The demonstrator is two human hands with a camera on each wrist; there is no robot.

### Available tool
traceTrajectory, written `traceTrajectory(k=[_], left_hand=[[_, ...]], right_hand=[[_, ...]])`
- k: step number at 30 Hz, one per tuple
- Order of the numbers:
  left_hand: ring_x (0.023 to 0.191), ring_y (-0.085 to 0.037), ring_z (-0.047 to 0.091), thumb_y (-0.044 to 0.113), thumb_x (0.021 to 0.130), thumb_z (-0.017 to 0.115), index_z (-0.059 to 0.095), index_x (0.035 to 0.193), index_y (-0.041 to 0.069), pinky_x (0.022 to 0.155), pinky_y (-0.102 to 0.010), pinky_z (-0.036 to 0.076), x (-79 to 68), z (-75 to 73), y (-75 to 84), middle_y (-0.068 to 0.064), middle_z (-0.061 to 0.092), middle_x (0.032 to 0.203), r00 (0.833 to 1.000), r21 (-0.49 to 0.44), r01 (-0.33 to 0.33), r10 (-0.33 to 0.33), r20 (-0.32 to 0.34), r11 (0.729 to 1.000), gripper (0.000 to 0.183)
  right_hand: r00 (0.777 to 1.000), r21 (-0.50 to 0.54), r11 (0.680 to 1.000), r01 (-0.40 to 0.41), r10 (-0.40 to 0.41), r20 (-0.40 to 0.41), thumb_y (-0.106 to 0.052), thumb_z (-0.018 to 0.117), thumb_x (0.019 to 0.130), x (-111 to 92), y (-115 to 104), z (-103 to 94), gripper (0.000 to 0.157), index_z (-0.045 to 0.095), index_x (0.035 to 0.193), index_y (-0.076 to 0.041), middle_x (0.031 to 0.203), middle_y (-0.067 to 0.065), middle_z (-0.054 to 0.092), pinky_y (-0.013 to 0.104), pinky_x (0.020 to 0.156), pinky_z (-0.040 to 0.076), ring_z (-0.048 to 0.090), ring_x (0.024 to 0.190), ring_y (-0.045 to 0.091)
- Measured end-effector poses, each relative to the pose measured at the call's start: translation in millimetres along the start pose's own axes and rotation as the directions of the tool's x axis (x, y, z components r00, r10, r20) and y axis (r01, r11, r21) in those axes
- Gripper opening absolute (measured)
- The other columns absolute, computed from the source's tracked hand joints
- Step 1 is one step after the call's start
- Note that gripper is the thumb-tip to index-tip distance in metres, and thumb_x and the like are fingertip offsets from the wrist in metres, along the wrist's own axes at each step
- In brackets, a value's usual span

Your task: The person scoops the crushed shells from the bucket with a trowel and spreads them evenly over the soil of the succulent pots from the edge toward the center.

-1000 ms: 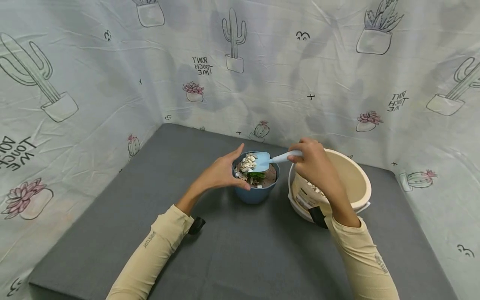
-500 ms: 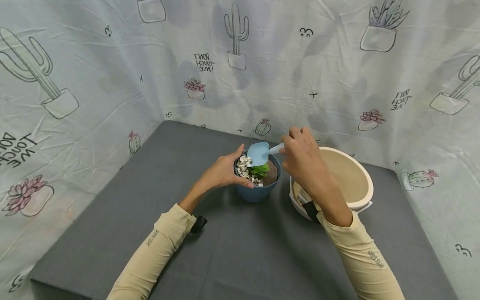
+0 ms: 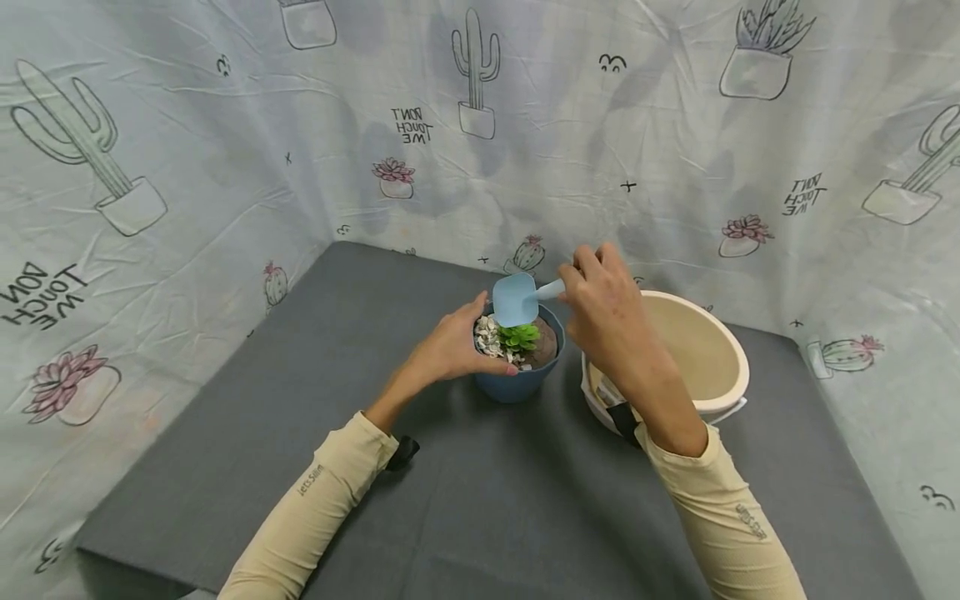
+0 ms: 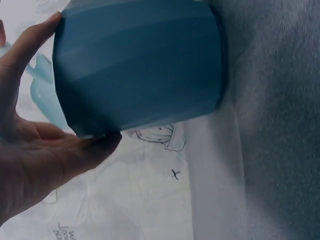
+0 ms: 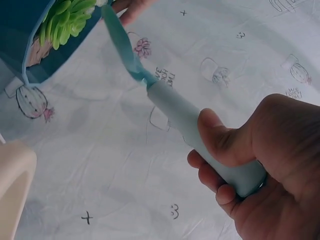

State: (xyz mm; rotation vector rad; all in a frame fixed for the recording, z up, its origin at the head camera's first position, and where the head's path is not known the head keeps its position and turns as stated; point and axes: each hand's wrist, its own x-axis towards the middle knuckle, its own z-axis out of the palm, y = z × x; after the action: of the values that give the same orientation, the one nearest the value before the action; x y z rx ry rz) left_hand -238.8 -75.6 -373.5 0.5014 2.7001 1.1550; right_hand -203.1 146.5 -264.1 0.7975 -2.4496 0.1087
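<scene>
My left hand (image 3: 448, 348) grips the rim of a blue flower pot (image 3: 512, 387), with the thumb on the near side and the fingers on the far side. The pot stands upright on the table. A green succulent (image 3: 519, 337) grows in its middle. White stones (image 3: 487, 337) cover the soil on the left and front; brown soil (image 3: 546, 343) shows at right. With my right hand (image 3: 611, 312), I hold a light blue trowel by its handle (image 5: 175, 110), fingers and thumb wrapped round it. The trowel's blade (image 3: 514, 300) is tilted over the pot's far rim and carries no stones.
A cream bucket (image 3: 693, 350) stands right of the pot, partly behind my right forearm. The grey table (image 3: 480, 517) meets a cactus-print cloth (image 3: 555, 150) at the back and sides.
White stones have left the trowel and lie in the pot. The trowel has tipped and risen toward the pot's far side. My left hand keeps its hold on the rim.
</scene>
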Motion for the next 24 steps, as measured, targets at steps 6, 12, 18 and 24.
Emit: traceTrajectory(k=[6,12,18,24], left_hand=[[0.155,-0.048,0.034,0.059,0.073,0.090,-0.002,0.170,0.013,0.117,-0.066,0.041,-7.6,12.8,15.7,-0.022,0.024,0.172,0.994,0.015,0.077,-0.076,-0.082,0.997,0.141],[0.150,-0.048,0.036,0.065,0.069,0.091,-0.006,0.169,0.014,0.110,-0.064,0.047,-14.6,27.2,29.3,-0.022,0.024,0.169,0.975,0.065,0.133,-0.119,-0.190,0.989,0.148],[0.140,-0.046,0.047,0.075,0.069,0.085,-0.005,0.169,0.013,0.092,-0.060,0.055,-18.6,40.4,41.7,-0.020,0.032,0.166,0.949,0.183,0.188,-0.130,-0.288,0.965,0.148],[0.132,-0.044,0.049,0.081,0.071,0.079,-0.014,0.168,0.017,0.097,-0.066,0.046,-25.7,46.3,52.3,-0.024,0.041,0.156,0.938,0.333,0.195,-0.076,-0.338,0.922,0.149]], right_hand=[[0.998,0.041,0.998,-0.047,0.049,-0.046,0.010,0.075,0.088,-8.4,6.4,-10.0,0.024,0.073,0.112,0.011,0.098,0.022,0.061,0.045,0.079,0.045,0.046,0.088,0.038],[0.984,0.106,0.989,-0.103,0.116,-0.133,0.014,0.072,0.087,-23.8,20.6,-23.7,0.022,0.073,0.108,0.012,0.097,0.023,0.062,0.045,0.077,0.044,0.047,0.088,0.040],[0.961,0.135,0.979,-0.151,0.177,-0.210,0.014,0.074,0.084,-48.9,52.6,-47.1,0.020,0.073,0.104,0.014,0.093,0.025,0.062,0.045,0.077,0.035,0.046,0.088,0.043],[0.942,0.074,0.965,-0.253,0.263,-0.207,0.019,0.074,0.078,-84.1,93.1,-67.5,0.022,0.072,0.100,0.016,0.089,0.028,0.058,0.043,0.073,0.029,0.044,0.085,0.047]])
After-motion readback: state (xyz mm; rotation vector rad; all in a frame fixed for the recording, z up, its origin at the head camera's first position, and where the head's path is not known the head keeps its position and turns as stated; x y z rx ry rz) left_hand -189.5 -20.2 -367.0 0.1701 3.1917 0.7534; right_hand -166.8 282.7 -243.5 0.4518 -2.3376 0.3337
